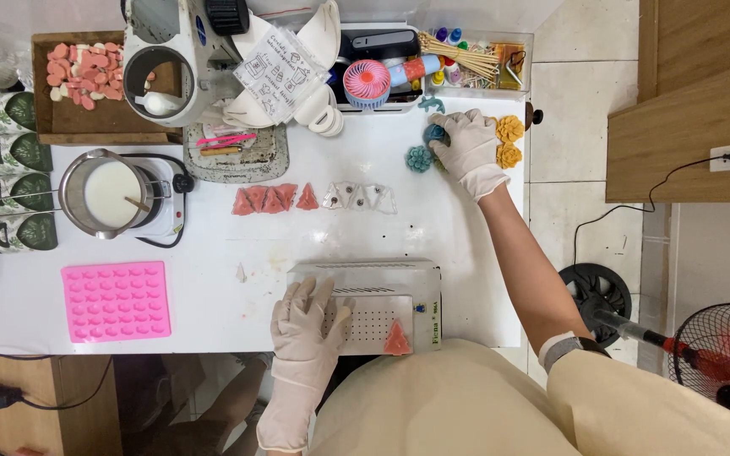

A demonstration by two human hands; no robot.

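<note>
Clearly, the left hand (304,325) lay spread flat on the white sealer machine (365,304) beside a pink triangular soap (397,339), steadying it, while the right hand (466,145) closed around a teal flower soap (435,133) at the table's (213,253) far edge; a gentle grip seemed wisest.

White tabletop (433,228): pink mould (117,301) front left, white box machine (382,302) at front edge, row of pink triangles (274,199) mid, hotplate pot (113,194) left, flower shapes (509,142) far right.

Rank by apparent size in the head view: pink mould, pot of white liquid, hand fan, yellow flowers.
1. pink mould
2. pot
3. hand fan
4. yellow flowers: the two look alike, so unranked between themselves
</note>
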